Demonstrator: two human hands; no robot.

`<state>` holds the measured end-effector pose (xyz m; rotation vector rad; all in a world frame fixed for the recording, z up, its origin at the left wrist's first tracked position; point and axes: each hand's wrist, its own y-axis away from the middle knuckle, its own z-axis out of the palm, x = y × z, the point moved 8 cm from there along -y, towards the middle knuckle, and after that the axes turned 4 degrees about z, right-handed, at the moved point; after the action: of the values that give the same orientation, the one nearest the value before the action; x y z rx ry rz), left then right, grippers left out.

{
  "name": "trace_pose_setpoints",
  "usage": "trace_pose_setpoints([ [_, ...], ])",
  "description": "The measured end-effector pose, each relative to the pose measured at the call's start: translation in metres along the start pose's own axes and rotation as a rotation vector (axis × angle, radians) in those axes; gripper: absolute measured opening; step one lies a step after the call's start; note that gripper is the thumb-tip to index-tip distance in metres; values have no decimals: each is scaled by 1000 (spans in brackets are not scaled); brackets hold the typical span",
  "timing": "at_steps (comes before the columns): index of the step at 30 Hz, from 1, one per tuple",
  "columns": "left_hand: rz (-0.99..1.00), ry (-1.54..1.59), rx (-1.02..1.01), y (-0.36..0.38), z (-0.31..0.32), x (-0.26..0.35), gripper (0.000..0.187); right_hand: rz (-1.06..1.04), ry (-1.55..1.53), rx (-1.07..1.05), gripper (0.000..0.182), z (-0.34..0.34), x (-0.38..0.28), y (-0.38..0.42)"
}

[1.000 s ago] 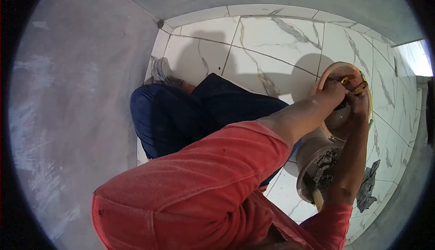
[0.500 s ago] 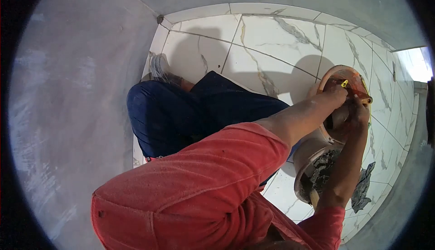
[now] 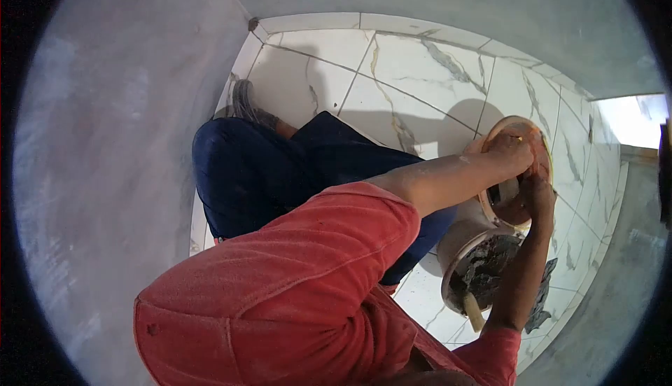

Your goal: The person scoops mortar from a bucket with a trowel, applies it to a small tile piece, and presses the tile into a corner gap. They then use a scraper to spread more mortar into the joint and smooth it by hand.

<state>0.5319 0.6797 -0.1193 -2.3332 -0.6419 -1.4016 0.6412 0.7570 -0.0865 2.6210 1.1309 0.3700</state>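
Observation:
My left hand (image 3: 513,156) is down inside an orange-brown bucket (image 3: 549,158), its fingers closed. A small yellow bit (image 3: 520,138) shows at its fingers; what it belongs to is hidden. My right hand (image 3: 539,195) is at the near right side of the same bucket, close to my left hand. Its fingers look curled, but what they hold is hidden. A pale block-like shape (image 3: 509,188) and dark liquid lie in the bucket below my hands.
A second bucket (image 3: 448,274) of dark grey mortar (image 3: 490,260) stands nearer me, with a wooden handle (image 3: 474,312) sticking out. Beside it lies a crumpled grey sheet (image 3: 540,309). White marbled tiles (image 3: 413,71) cover the floor, bounded by grey walls (image 3: 119,141).
Both hands have sunk lower into the bucket. The brown handle end by my right hand is now out of sight, and less of the yellow piece shows. The view has shifted slightly.

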Motion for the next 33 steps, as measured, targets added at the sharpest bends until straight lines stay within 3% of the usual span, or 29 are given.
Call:
trace_pose_setpoints([
  [1, 6, 0, 21, -4, -6, 0, 24, 65, 58, 1, 29, -12, 0, 6],
  [2, 133, -115, 60, -7, -13, 9, 24, 53, 68, 14, 29, -15, 6, 8],
  [4, 264, -228, 106, -5, -28, 25, 25, 13, -332, 69, 33, -18, 24, 13],
  [5, 250, -259, 58, -1, -37, 26, 24, 14, -326, 81, 33, -20, 23, 21],
  [7, 245, -289, 19, 2, -44, 34, 24, -119, -44, 421, 42, -45, 6, 43],
  [10, 323, -415, 3, -4, -31, 30, 24, 37, -137, 463, 58, -55, 17, 50],
  [11, 360, -336, 114, -17, -17, 19, 20, 135, -160, 504, 64, -59, 23, 58],
  [12, 397, -258, 224, -23, -15, 16, 17, 164, -161, 697, 74, -68, 29, 68],
  [13, 399, -257, 227, -12, -31, 25, 17, 163, -159, 700, 74, -70, 28, 73],
  [15, 383, -183, 244, 19, -86, 47, 16, 315, -162, 989, 80, -87, 32, 93],
  [19, 383, -288, 216, 16, -94, 42, 19, 146, 22, 1046, 87, -102, -24, 98],
  [21, 244, -235, 244, 8, -96, 23, 17, 219, -88, 1073, 88, -93, -15, 89],
  [23, 191, -131, 298, 12, -109, 21, 12, 418, -352, 1251, 87, -92, 4, 103],
  [24, 143, -24, 334, 14, -112, 19, 9, 409, -346, 1252, 87, -90, 4, 102],
  [26, 54, 122, 292, 14, -103, 18, 10, 400, -1588, 698, 76, -30, 28, 68],
  [27, -34, 255, 240, 15, -95, 13, 11, 356, -2152, 286, 71, 0, 8, 55],
  [28, -34, 255, 230, 17, -91, 13, 11, 306, -2267, 44, 58, 6, -11, 53],
  [29, 83, 228, 130, 18, -84, 22, 13, 311, -2270, 45, 58, 8, -15, 54],
  [31, 198, 191, 39, 20, -89, 29, 16, 64, -2000, 345, 45, -18, -23, 54],
  [33, 260, 258, -114, 22, -98, 33, 21, -27, -2019, 242, 34, -31, -38, 55],
])
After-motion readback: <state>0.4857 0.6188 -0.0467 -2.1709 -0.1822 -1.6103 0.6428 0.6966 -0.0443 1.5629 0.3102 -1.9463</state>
